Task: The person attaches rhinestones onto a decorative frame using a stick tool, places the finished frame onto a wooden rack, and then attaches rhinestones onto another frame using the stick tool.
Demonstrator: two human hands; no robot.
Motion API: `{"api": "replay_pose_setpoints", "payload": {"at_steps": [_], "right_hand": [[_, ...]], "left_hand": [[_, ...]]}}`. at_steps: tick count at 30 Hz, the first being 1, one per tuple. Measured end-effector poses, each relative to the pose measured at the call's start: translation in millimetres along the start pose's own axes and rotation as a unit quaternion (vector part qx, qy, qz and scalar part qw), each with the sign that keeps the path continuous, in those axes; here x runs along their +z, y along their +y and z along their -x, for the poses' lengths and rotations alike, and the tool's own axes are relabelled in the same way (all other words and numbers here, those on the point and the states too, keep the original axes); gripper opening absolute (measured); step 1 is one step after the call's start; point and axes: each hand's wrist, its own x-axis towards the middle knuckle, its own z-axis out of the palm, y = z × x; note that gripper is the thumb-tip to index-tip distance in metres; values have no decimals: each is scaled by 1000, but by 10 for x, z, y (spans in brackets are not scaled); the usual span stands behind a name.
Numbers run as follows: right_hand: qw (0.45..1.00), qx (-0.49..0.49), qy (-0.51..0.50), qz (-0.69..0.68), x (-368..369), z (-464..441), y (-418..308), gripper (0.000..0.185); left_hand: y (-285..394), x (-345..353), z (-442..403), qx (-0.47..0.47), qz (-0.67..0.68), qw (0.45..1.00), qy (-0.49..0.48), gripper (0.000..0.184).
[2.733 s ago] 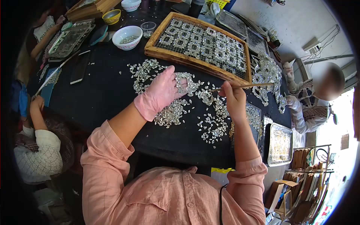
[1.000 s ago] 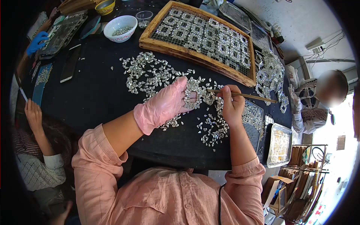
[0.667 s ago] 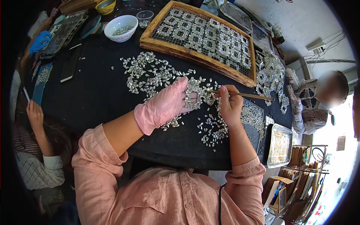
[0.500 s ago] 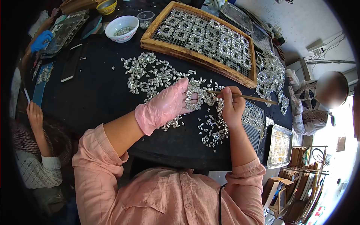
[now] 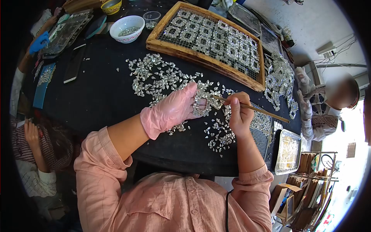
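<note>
One pink glove [image 5: 166, 113], one stick [image 5: 266, 113]

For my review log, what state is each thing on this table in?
Left hand: pink-gloved, fingers under the stone ring
Right hand: bare, pinching the stick
Stone ring: lying on the left fingers
Stick: slanted, tip at the ring
Loose stones: scattered on the dark surface
White bowl: upright, partly filled
Wooden frame: mesh covered with rows of pieces
Phone: flat, screen dark
</note>
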Motion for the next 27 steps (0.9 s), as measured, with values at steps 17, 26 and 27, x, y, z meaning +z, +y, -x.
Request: {"api": "replay_pose_setpoints", "payload": {"at_steps": [17, 26, 27], "right_hand": [[898, 310, 144, -277, 34, -92, -19, 25], [958, 255, 96, -86, -45, -53, -52, 22], [964, 244, 82, -59, -40, -35, -42, 22]], "left_hand": [[-14, -7, -3, -3, 17, 1000, -5, 49], [12, -66, -18, 28, 52, 998, 15, 45], [9, -62, -15, 29, 55, 998, 19, 45]]}}
